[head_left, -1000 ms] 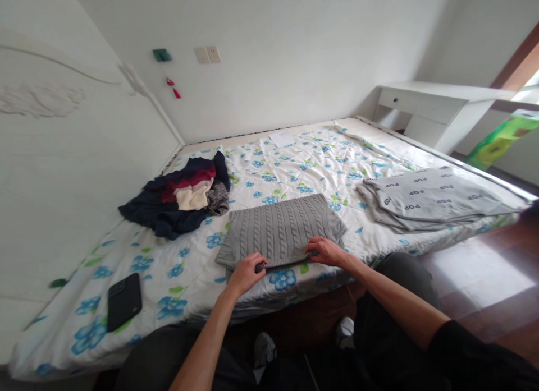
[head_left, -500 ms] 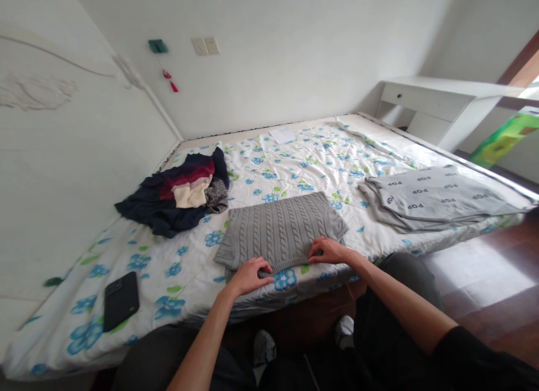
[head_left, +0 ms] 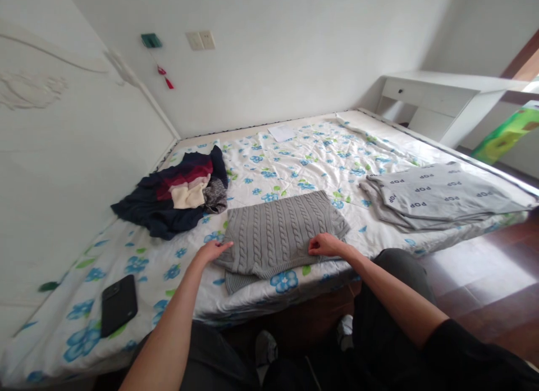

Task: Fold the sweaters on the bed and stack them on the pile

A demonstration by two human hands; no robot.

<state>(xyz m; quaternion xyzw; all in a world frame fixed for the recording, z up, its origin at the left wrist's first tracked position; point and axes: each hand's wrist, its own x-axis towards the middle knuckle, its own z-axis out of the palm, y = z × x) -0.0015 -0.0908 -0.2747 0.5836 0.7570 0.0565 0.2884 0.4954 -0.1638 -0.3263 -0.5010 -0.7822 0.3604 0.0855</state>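
A grey knitted sweater (head_left: 281, 234) lies flat on the bed (head_left: 328, 155), close to the near edge. It has thick rope lines all over it, and it is folded into a short, wide shape. A bit of grey knit pokes out under its near side.

The person sits at the edge of the bed. The left hand (head_left: 215, 249) is at the left end of the sweater. Its fingers are stretched out flat and the tips touch the knit there. It is not gripping anything. The right hand (head_left: 323, 245) is on the near right part of the sweater. Its fingers are curled and pinch the knit at that edge.

The bed has a white cover with blue flowers and green leaves. To the left of the sweater is a messy pile of clothes (head_left: 177, 192), dark blue, red and cream. To the right, well apart, lies a folded grey top with the word POP (head_left: 438, 194) on it many times. A black phone (head_left: 118, 304) lies on the cover near the left corner. A white paper (head_left: 281, 133) lies far back by the wall. A white desk (head_left: 438, 96) stands past the far right side of the bed.
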